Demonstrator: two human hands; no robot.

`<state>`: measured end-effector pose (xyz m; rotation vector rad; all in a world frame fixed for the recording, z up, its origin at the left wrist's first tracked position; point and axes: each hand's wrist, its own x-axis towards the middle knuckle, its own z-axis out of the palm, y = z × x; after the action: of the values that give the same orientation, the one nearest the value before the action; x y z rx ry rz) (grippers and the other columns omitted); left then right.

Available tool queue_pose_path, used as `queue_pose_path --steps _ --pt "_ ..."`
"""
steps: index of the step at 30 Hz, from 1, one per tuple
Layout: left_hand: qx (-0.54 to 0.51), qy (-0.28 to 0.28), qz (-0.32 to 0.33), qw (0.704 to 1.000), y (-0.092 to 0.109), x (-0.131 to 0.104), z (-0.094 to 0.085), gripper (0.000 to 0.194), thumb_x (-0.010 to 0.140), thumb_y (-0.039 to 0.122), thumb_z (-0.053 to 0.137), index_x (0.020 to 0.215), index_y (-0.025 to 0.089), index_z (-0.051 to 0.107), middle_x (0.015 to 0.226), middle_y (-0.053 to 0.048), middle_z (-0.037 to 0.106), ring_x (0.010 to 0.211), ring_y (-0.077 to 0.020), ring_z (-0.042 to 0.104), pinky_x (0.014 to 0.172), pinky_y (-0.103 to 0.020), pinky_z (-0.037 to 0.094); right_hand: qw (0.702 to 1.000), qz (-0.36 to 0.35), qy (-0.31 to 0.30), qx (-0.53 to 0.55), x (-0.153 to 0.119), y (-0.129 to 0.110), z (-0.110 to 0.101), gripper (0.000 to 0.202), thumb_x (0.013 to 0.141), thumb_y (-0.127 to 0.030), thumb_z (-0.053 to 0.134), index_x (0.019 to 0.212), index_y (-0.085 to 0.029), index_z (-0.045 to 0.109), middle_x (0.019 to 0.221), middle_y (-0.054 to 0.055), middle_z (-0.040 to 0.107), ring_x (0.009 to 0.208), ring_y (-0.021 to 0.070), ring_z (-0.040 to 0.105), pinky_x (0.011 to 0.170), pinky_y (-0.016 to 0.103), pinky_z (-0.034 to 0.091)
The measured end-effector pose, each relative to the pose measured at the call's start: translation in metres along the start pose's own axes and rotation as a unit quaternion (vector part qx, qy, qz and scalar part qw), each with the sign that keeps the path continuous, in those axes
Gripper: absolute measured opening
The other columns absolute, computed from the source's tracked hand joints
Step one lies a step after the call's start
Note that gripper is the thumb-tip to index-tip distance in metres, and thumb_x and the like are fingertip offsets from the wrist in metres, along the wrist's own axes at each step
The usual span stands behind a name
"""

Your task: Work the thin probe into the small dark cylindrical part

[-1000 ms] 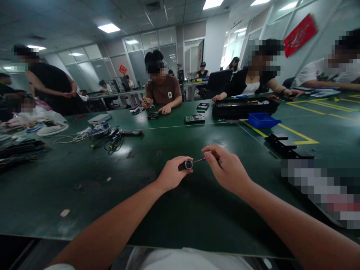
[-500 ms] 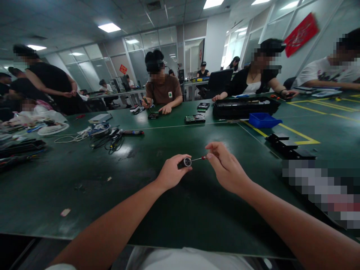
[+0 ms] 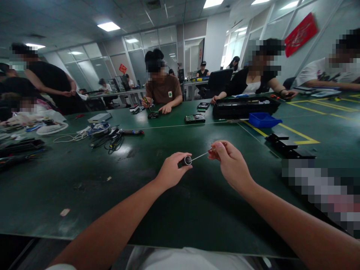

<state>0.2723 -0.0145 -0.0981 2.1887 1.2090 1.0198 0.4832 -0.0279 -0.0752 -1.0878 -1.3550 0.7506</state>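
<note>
My left hand [image 3: 172, 171] is closed around a short black cylinder with a silver rim [image 3: 186, 161], its round open-looking end facing me. In my right hand [image 3: 232, 161] is a thin screwdriver [image 3: 200, 155] with a reddish handle, pinched between thumb and fingers. The metal shaft slants down to the left, and its tip reaches the cylinder's rimmed end. I cannot tell how far inside it goes. Both hands are held above the green table [image 3: 157, 221].
Cables [image 3: 111, 139] lie to the left, near a white fan-like grille [image 3: 52, 128]. Hard drives [image 3: 195, 118], a long black casing [image 3: 244, 108] and a blue tray [image 3: 264, 120] stand farther back. Black brackets [image 3: 291, 147] lie on the right. Co-workers sit across the table.
My right hand has shifted slightly right and its grip on the screwdriver has turned. The shaft slants more steeply and its tip now lies over the rimmed end. My left hand barely moved.
</note>
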Motion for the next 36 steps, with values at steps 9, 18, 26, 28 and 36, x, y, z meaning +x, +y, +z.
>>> queue_pose_path --steps 9,18,26,28,36 --pt "0.016 -0.028 0.004 0.999 -0.001 -0.001 0.001 0.042 0.084 0.020 0.072 0.125 0.024 0.065 0.121 -0.005 0.066 0.113 -0.0217 0.059 0.102 -0.038 0.045 0.980 -0.111 -0.049 -0.157 -0.010 -0.010 -0.001 0.023 0.100 -0.040 0.045 0.100 -0.021 0.058 0.085 0.005 0.070 0.079 0.0207 0.070 0.069 0.034 0.052" --pt "0.032 -0.073 0.007 0.997 0.002 0.000 0.000 0.047 0.086 0.016 0.068 0.132 0.023 0.060 0.120 -0.006 0.065 0.112 -0.0217 0.059 0.102 -0.037 0.045 0.942 -0.168 -0.109 -0.270 -0.011 -0.017 -0.001 0.017 0.099 -0.033 0.043 0.099 -0.022 0.056 0.081 0.005 0.069 0.072 0.0204 0.067 0.065 0.033 0.048" --pt "0.043 -0.091 0.007 0.995 -0.004 0.002 0.003 0.044 0.085 0.016 0.068 0.129 0.021 0.062 0.123 -0.007 0.064 0.114 -0.0223 0.059 0.104 -0.037 0.045 0.939 -0.148 -0.095 -0.296 -0.007 -0.013 -0.001 0.021 0.099 -0.034 0.041 0.100 -0.019 0.056 0.083 0.007 0.069 0.076 0.0230 0.067 0.066 0.035 0.047" --pt "0.048 -0.085 -0.003 0.995 -0.004 0.003 0.001 0.042 0.085 0.017 0.068 0.126 0.020 0.063 0.122 -0.007 0.065 0.113 -0.0232 0.060 0.103 -0.038 0.046 0.941 -0.143 -0.087 -0.293 -0.006 -0.011 -0.001 0.021 0.100 -0.034 0.041 0.099 -0.020 0.056 0.082 0.007 0.069 0.074 0.0228 0.067 0.066 0.035 0.047" --pt "0.034 -0.044 -0.068 0.996 -0.006 0.007 -0.013 0.039 0.092 0.028 0.056 0.130 0.022 0.056 0.130 -0.009 0.060 0.118 -0.0247 0.057 0.103 -0.039 0.044 0.953 -0.142 -0.061 -0.260 -0.006 -0.011 -0.003 0.022 0.101 -0.036 0.041 0.100 -0.020 0.056 0.086 0.007 0.071 0.077 0.0221 0.069 0.067 0.035 0.049"
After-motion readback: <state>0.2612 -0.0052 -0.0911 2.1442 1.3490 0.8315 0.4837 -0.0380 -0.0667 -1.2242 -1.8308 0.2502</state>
